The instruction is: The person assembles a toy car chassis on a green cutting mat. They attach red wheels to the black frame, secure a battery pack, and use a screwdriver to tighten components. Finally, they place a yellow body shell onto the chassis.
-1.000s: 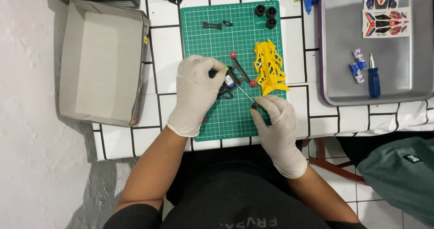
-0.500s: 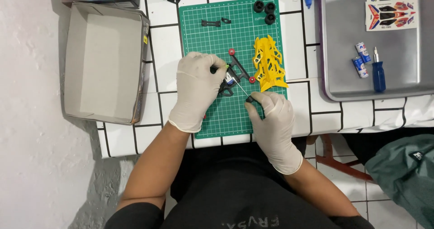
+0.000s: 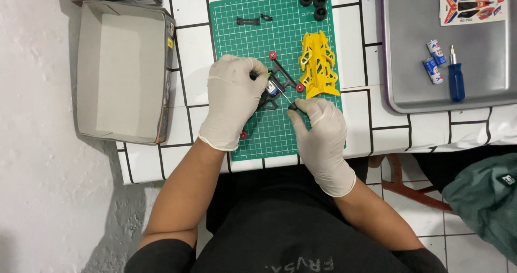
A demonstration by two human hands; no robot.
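Two gloved hands: left [image 3: 232, 98] pins black chassis [image 3: 280, 82]; right [image 3: 320, 135] pinches screwdriver [image 3: 286, 98], tip up-left.

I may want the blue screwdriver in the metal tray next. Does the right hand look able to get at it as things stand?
Probably yes, once freed. The blue screwdriver lies uncovered in the metal tray, beside two small batteries, with bare tabletop between. But the right hand now grips a thin driver at the black chassis.

Black chassis [image 3: 280, 84] half under left hand [image 3: 232, 98]
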